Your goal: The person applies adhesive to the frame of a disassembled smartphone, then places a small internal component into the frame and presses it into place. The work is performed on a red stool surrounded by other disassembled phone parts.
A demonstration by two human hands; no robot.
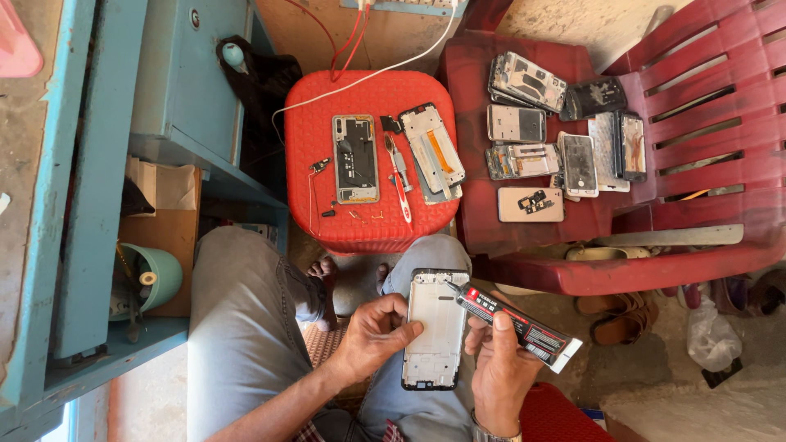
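My left hand (372, 334) holds a white phone frame (436, 327) by its left edge, above my knees. A black and red glue tube (516, 324) is gripped in my right hand (498, 370), its nozzle touching the frame's upper right edge. Ahead stands a red plastic stool (327, 147) carrying an opened phone body (355, 159), a white display frame with an orange flex strip (434, 151), a red-handled screwdriver (399, 182) and small loose parts.
A red plastic chair (696, 139) at the right holds several dismantled phones and back panels. A blue wooden cabinet (98, 164) stands at the left with a green cup (160, 274) on its shelf. Red and white wires (352, 41) run behind the stool.
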